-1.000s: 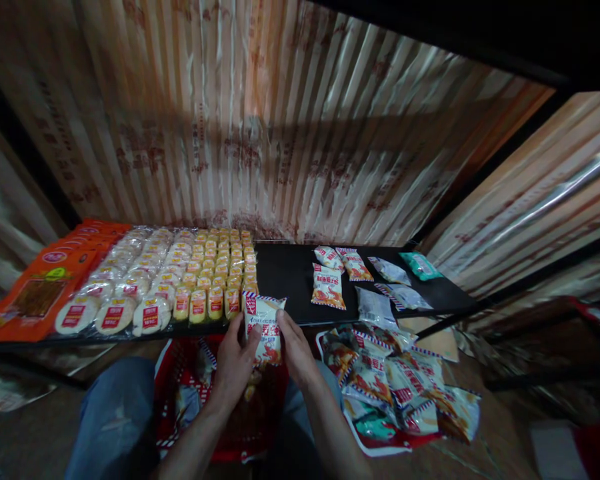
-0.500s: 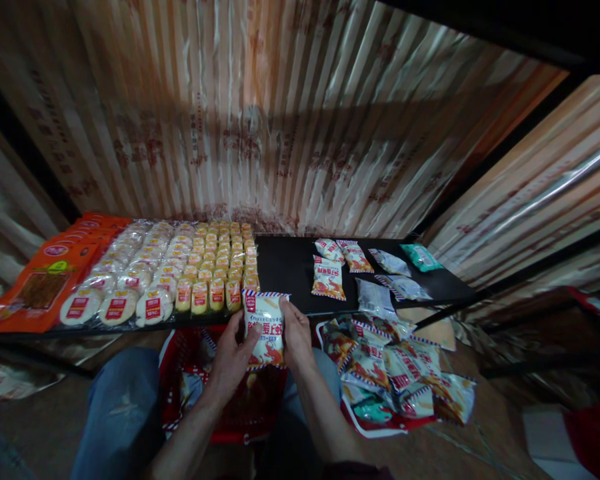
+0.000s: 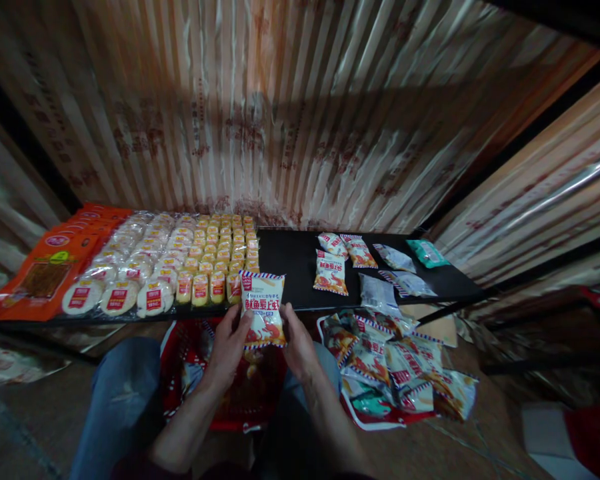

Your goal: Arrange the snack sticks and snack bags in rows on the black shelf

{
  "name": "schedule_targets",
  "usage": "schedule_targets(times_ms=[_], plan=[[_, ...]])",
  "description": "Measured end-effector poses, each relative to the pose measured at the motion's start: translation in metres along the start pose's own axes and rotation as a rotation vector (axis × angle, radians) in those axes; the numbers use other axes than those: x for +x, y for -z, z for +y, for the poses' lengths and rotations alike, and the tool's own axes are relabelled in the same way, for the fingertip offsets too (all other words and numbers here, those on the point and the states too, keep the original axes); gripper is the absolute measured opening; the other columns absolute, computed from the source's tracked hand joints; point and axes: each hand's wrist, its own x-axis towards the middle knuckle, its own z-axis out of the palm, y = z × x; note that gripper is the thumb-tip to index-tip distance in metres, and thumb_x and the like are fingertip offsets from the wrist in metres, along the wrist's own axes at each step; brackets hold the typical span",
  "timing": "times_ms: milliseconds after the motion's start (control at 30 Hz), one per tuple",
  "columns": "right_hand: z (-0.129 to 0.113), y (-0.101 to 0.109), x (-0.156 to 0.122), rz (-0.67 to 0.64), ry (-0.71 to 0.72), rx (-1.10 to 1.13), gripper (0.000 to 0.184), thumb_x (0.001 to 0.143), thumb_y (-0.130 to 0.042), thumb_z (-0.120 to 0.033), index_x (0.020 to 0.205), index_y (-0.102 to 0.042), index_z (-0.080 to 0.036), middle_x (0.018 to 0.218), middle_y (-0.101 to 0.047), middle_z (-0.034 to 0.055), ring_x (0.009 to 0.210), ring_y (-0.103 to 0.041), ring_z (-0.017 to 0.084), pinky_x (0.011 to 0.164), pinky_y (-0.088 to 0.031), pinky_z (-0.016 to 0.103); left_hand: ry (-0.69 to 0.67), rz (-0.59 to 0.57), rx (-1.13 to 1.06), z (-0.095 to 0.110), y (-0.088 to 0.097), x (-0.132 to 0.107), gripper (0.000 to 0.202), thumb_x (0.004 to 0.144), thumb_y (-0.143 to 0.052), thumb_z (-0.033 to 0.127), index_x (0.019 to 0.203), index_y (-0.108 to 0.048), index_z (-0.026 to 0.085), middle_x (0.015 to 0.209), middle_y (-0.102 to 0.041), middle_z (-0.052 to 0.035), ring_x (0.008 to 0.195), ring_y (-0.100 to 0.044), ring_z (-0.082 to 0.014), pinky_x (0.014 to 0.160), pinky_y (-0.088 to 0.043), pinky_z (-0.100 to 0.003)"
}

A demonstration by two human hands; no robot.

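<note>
Both of my hands hold one white snack packet (image 3: 263,308) with red print and a striped border, upright in front of me at the front edge of a black shelf (image 3: 290,267). My left hand (image 3: 229,347) grips its lower left side, and my right hand (image 3: 296,343) grips its lower right side. Under my hands a red basket (image 3: 220,393) sits between my knees. To the right, a pile of like packets (image 3: 395,373) lies on the floor.
Rows of round and small yellow wrapped snacks (image 3: 180,267) fill the shelf's left half, with orange packs (image 3: 50,267) at the far left. Several loose packets (image 3: 360,267) lie on its right half. A striped plastic sheet hangs behind the shelf.
The packet has been raised and turned a little so that its printed face shows fully. Both hands have stayed on it.
</note>
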Motion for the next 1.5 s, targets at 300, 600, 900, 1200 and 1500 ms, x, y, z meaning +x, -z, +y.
schedule_targets(times_ms=[300,600,900,1200,1500], plan=[[0.016,-0.002,-0.014,0.030,0.123,-0.036,0.041,0.068,-0.074,-0.041,0.106,-0.066,-0.026,0.106,-0.070,0.0042,0.095,-0.066,0.021,0.079,-0.053,0.031,-0.031,0.030,0.055,-0.001,-0.001,0.003,0.044,0.076,-0.062,0.045,0.110,-0.060,0.016,0.110,-0.069,-0.0084,0.099,-0.064,-0.0228,0.088,-0.049,-0.034],[0.006,-0.004,-0.012,0.116,0.125,0.028,0.034,0.067,-0.072,-0.039,0.098,-0.067,-0.024,0.093,-0.073,0.0035,0.090,-0.067,0.022,0.073,-0.053,0.032,-0.171,0.107,0.261,-0.005,-0.010,0.005,0.047,0.080,-0.057,0.040,0.120,-0.052,0.016,0.119,-0.062,-0.0125,0.106,-0.060,-0.0241,0.094,-0.046,-0.040],[-0.004,0.003,-0.015,0.294,0.304,-0.170,0.042,0.068,-0.072,-0.040,0.107,-0.063,-0.029,0.103,-0.071,0.0000,0.094,-0.066,0.022,0.082,-0.052,0.033,-0.412,0.070,0.484,-0.011,-0.026,-0.017,0.034,0.083,-0.052,0.031,0.115,-0.059,0.023,0.124,-0.058,-0.0085,0.114,-0.054,-0.0226,0.100,-0.041,-0.039],[-0.003,0.000,-0.034,0.285,0.587,-0.521,0.039,0.076,-0.064,-0.032,0.115,-0.061,-0.035,0.123,-0.061,-0.0012,0.117,-0.054,0.023,0.101,-0.041,0.037,-0.067,-0.041,0.001,-0.002,-0.037,-0.018,0.052,0.081,-0.056,0.042,0.129,-0.047,0.022,0.137,-0.051,-0.0076,0.127,-0.046,-0.0208,0.104,-0.038,-0.032],[0.014,-0.011,-0.041,0.177,0.875,-0.999,0.045,0.084,-0.053,-0.024,0.128,-0.052,-0.028,0.132,-0.055,0.0047,0.125,-0.044,0.026,0.107,-0.031,0.049,0.017,-0.021,-0.138,0.002,-0.032,-0.014,0.057,0.073,-0.067,0.039,0.124,-0.050,0.020,0.124,-0.062,-0.0087,0.114,-0.057,-0.0208,0.098,-0.042,-0.031]])
